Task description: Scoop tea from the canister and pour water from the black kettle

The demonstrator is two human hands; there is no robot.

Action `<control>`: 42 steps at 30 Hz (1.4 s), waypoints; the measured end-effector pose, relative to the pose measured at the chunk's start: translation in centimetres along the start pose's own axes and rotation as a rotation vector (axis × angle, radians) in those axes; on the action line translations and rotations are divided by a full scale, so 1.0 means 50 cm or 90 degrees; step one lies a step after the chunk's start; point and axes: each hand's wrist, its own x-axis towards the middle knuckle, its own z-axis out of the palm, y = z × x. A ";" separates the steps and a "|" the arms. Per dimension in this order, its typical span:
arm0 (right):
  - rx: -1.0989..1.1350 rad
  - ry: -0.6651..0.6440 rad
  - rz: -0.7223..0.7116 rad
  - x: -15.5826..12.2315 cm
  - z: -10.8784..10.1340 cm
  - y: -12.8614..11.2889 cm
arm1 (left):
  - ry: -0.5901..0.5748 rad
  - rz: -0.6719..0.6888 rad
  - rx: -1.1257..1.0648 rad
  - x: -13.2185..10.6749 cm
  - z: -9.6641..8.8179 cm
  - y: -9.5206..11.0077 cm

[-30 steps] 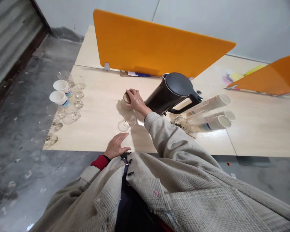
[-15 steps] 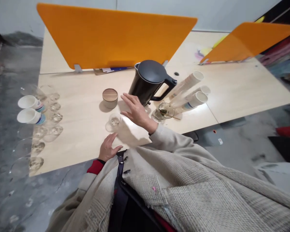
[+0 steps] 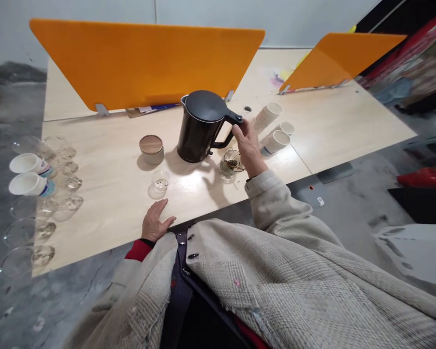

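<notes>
My right hand (image 3: 247, 147) reaches across the light wooden table (image 3: 105, 160), its fingers curled on the upper end of the handle of a black electric kettle (image 3: 199, 127) that stands upright. Just under that hand sits a clear glass cup (image 3: 231, 164) with dark leaves in it. My left hand (image 3: 153, 222) lies flat and open on the near table edge, holding nothing. A small clear glass (image 3: 161, 182) stands just beyond it. Left of the kettle is a round tin with a wooden lid (image 3: 151, 149).
Stacks of white paper cups (image 3: 272, 128) lie on their sides right of the kettle. Two white paper cups (image 3: 27, 173) and several clear plastic cups (image 3: 47, 213) line the table's left edge. Orange divider panels (image 3: 145, 63) stand along the back. Grey concrete floor lies on both sides.
My right hand left the lidded tin, passed over the small glass and moved right to the kettle's handle. The view swung right. My left hand stayed on the table edge.
</notes>
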 end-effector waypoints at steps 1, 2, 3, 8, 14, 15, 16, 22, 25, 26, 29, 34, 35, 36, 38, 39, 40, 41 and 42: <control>0.025 -0.001 0.017 0.007 0.011 -0.001 | 0.000 -0.005 -0.002 0.000 0.000 0.002; 0.051 0.014 0.039 0.011 0.021 -0.004 | 0.000 -0.009 -0.004 0.000 -0.001 0.004; 0.071 0.032 0.058 0.010 0.029 -0.010 | 0.000 -0.013 -0.006 0.000 -0.001 0.006; 0.127 -0.023 0.092 -0.032 0.059 -0.046 | -0.013 -0.022 -0.012 0.000 -0.006 0.012; 0.171 0.050 0.140 -0.116 0.079 -0.092 | -0.025 -0.045 -0.012 0.000 -0.009 0.019; 0.175 0.065 0.146 -0.131 0.075 -0.099 | -0.028 -0.048 -0.012 0.000 -0.009 0.020; 0.179 0.080 0.147 -0.145 0.068 -0.107 | -0.030 -0.050 -0.012 0.000 -0.010 0.022; 0.193 0.092 0.098 -0.225 -0.016 -0.154 | -0.026 -0.058 -0.039 0.001 -0.016 0.030; 0.131 0.058 0.067 -0.256 -0.066 -0.183 | -0.010 -0.074 -0.086 0.012 -0.023 0.046; 0.105 0.051 0.057 -0.264 -0.081 -0.195 | -0.006 -0.082 -0.113 0.018 -0.026 0.055; 0.038 0.024 0.053 -0.278 -0.117 -0.239 | -0.011 -0.104 -0.243 0.046 -0.035 0.096; -0.035 -0.072 0.067 -0.274 -0.134 -0.312 | -0.093 -0.115 -0.465 0.102 -0.038 0.178; -0.048 -0.094 0.063 -0.272 -0.132 -0.321 | -0.099 -0.113 -0.494 0.110 -0.037 0.192; -0.060 -0.114 0.057 -0.270 -0.129 -0.328 | -0.100 -0.113 -0.518 0.117 -0.036 0.204; -0.072 -0.148 0.045 -0.265 -0.120 -0.336 | -0.097 -0.126 -0.563 0.125 -0.034 0.222; -0.075 -0.161 0.038 -0.263 -0.116 -0.338 | -0.093 -0.138 -0.586 0.127 -0.033 0.229; -0.078 -0.172 0.033 -0.259 -0.112 -0.341 | -0.089 -0.150 -0.611 0.128 -0.031 0.233; -0.084 -0.184 0.030 -0.256 -0.108 -0.343 | -0.085 -0.163 -0.637 0.129 -0.030 0.237; -0.094 -0.196 0.031 -0.251 -0.105 -0.347 | -0.080 -0.175 -0.661 0.129 -0.029 0.239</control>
